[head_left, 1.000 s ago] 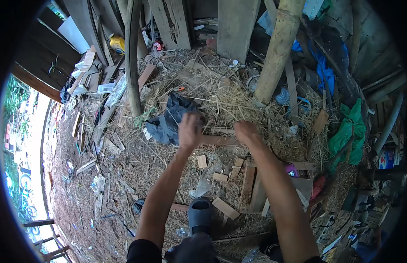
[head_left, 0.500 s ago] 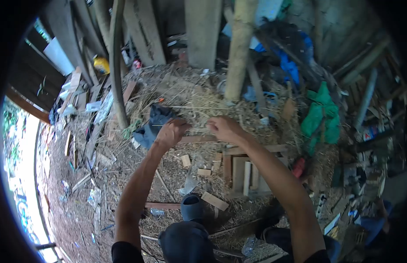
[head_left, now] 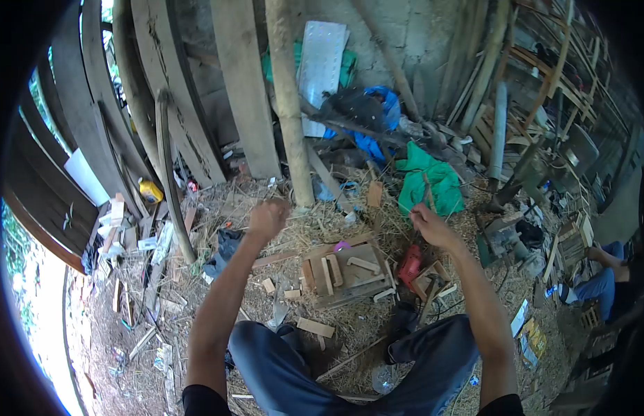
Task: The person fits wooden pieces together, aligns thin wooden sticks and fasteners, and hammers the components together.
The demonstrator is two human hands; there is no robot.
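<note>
Working above a low wooden platform [head_left: 360, 288], both grips raised and well apart!

Spotting wood pieces [head_left: 364, 265] on top of it now, between the two grips and nearer the body, apparently laid there to lie flat off the littered ground [head_left: 100, 298]. Holding the left grip [head_left: 268, 220] curled, fingers drawn in, and the right grip [head_left: 433, 225] with fingertips gathered toward the thumb; cannot tell of anything thin pinched in either. Hovering high, probably for clearance over the clutter. Noticing a purple object [head_left: 342, 246] at the platform's far edge, and a red tool [head_left: 409, 265] just nearer than the right grip, presumably set within easy reach. Farther out, catching a dark bag [head_left: 223, 248] left of the left grip and a green sheet [head_left: 443, 194] beyond the right one.
</note>
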